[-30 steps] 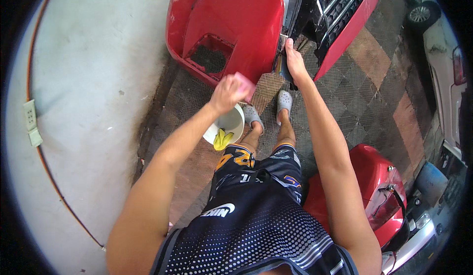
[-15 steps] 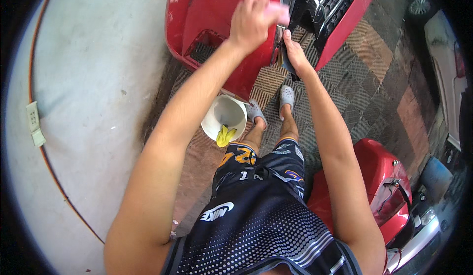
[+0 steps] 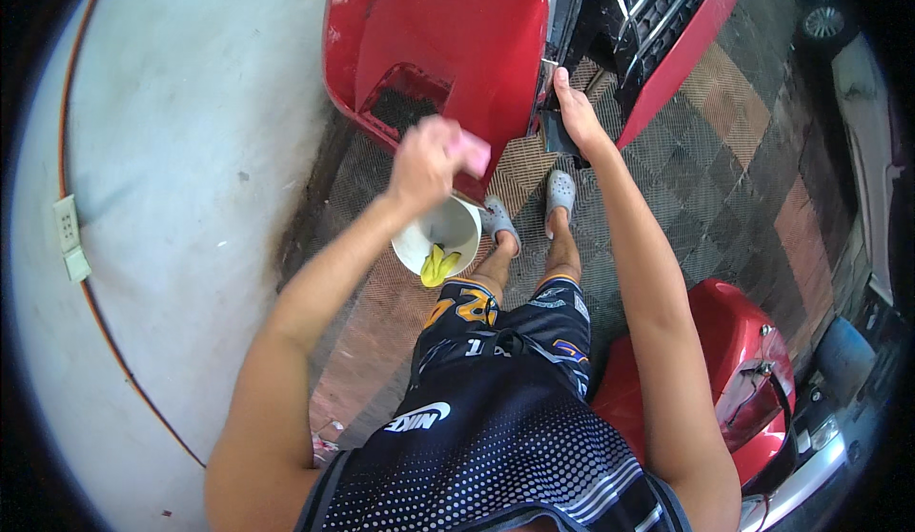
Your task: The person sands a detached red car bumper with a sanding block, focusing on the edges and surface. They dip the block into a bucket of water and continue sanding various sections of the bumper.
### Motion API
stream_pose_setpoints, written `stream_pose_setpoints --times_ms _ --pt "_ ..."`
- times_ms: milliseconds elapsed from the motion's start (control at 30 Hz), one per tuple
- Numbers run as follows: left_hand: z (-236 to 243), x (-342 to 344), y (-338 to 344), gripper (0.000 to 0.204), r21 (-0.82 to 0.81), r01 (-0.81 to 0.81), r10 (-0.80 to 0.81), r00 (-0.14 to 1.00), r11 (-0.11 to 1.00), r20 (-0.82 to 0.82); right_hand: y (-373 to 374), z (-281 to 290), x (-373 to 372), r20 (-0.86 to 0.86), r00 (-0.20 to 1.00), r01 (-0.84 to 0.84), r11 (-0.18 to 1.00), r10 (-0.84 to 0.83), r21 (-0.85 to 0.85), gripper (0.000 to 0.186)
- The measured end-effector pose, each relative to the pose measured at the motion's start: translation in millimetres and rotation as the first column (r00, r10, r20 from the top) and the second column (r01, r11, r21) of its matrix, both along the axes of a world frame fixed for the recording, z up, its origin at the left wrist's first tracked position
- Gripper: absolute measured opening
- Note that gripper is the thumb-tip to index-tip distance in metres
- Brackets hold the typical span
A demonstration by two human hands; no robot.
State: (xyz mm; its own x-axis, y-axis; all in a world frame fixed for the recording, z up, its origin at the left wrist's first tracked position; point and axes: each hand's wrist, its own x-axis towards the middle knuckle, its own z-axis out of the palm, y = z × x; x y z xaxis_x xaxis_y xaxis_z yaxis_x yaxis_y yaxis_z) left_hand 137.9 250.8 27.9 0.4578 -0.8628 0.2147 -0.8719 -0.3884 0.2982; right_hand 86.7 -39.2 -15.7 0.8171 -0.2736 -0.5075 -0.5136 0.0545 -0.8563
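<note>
My left hand [image 3: 426,165], blurred by motion, is closed around a pink sponge-like block [image 3: 474,153]. It is over the lower end of a red car bumper [image 3: 477,46], just above a white bucket [image 3: 408,243]. A yellow cloth [image 3: 438,265] hangs over the bucket's near rim. My right hand [image 3: 578,114] grips the dark inner edge of the bumper, thumb up along it; the other fingers are mostly hidden behind.
A black grille [image 3: 667,8] lies between the bumper's red parts. Another red car part [image 3: 720,341] stands on the tiled floor [image 3: 658,189] by my right arm. A white wall [image 3: 210,151] with a socket strip [image 3: 70,236] rises at left. Parked cars line the right side.
My left hand has moved down and left with the pink block, from the bumper's inner edge toward the bucket. My right hand stays at the same edge.
</note>
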Motion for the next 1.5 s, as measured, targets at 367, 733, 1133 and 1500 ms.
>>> stream_pose_setpoints --times_ms 367,733,1133,1500 --pt "24.8 111.6 -95.3 0.049 -0.431 -0.181 0.236 0.969 0.884 0.078 15.9 8.2 3.5 -0.034 0.994 0.1 0.994 -0.102 -0.048 0.089" --pt "-92.4 -67.6 135.0 0.047 0.239 -0.276 0.326 0.924 0.931 -0.202 9.2 -6.2 1.6 -0.061 0.996 0.064 0.997 -0.067 -0.038 0.098" --pt "-8.3 -63.4 53.5 0.064 -0.29 -0.509 0.368 0.828 0.811 -0.423 8.5 -14.1 2.3 -0.01 0.992 0.125 0.991 -0.126 -0.037 0.094" --pt "7.8 51.8 -77.4 0.041 -0.411 -0.007 0.121 0.96 0.912 0.253 19.0 3.7 2.7 -0.029 0.993 0.119 0.992 -0.119 0.029 0.097"
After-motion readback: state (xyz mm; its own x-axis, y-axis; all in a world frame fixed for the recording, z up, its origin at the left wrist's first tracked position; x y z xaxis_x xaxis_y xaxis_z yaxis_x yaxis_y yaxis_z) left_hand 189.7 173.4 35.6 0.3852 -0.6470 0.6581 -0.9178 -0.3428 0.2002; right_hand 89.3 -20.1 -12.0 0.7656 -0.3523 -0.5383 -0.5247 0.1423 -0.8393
